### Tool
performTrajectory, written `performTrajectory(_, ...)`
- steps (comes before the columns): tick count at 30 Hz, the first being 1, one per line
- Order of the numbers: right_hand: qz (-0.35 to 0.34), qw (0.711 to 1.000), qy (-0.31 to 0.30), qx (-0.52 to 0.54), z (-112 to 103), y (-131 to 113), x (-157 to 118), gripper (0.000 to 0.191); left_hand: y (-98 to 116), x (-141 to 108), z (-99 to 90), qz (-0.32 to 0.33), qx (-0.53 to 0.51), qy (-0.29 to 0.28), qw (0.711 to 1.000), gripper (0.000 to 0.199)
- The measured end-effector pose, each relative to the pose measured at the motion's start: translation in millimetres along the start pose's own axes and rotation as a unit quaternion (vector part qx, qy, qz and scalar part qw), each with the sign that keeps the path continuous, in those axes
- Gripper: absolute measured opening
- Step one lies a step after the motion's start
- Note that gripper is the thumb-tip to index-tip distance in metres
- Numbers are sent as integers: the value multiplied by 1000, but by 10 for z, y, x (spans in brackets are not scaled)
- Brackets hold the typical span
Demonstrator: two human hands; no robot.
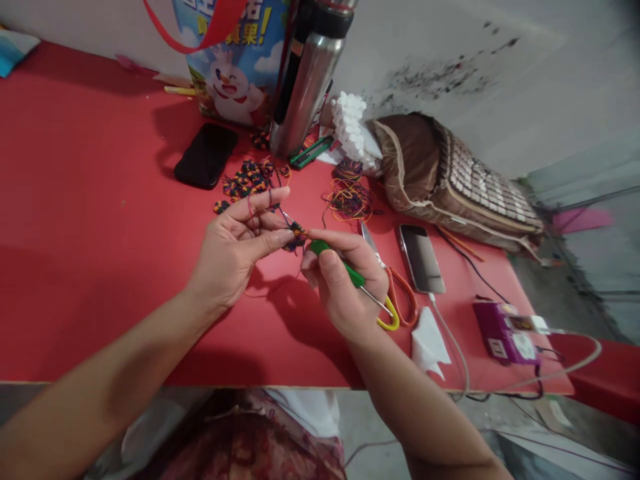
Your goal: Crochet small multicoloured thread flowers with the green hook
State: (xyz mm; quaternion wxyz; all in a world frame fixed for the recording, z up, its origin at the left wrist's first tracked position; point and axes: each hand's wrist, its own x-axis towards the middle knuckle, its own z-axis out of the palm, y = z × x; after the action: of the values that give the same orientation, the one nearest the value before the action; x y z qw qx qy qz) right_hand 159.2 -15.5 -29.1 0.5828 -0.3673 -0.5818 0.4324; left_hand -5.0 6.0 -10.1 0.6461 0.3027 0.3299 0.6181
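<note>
My left hand point(240, 247) pinches a small dark multicoloured crochet piece point(297, 236) between thumb and a finger. Yarn loops round its raised index finger. In my right hand point(350, 273) is a crochet hook with a green grip point(323, 251); its metal tip meets the crochet piece, and the thin rear shaft sticks out below the palm. Just beyond my left hand lies a heap of small crocheted pieces point(250, 179) in black, orange and red. A loose tangle of multicoloured yarn point(350, 198) rests farther right.
On the red table point(100, 233) are a black phone point(206, 155), a steel flask point(313, 87), a printed bag point(235, 73), a green cutter point(311, 153), scissors point(403, 293), a second phone point(421, 259), crumpled tissue point(430, 343), a purple power strip point(500, 331) with cables, and a brown cushion point(450, 167).
</note>
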Motion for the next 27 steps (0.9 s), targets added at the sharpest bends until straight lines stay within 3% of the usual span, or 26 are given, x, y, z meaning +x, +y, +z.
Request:
performTrajectory(6,-30,999,-27,-29,-64,-6,24,24,18,-22,0,56,88,6,995,41)
performTrajectory(11,-42,994,-24,-93,-44,-10,2,22,7,-127,70,106,156,51,981,40)
performTrajectory(14,-61,987,-12,-150,11,-15,-52,22,-27,-144,70,106,145,60,982,42)
performTrajectory(17,-104,974,-5,-202,62,-14,-104,24,-50,-85,12,69,94,32,993,42)
performTrajectory(21,-126,976,-23,-178,60,12,-120,27,-40,7,-60,14,36,-15,999,46)
performTrajectory(27,-114,981,-45,-150,-22,56,-48,25,9,-16,-10,75,74,-9,994,41)
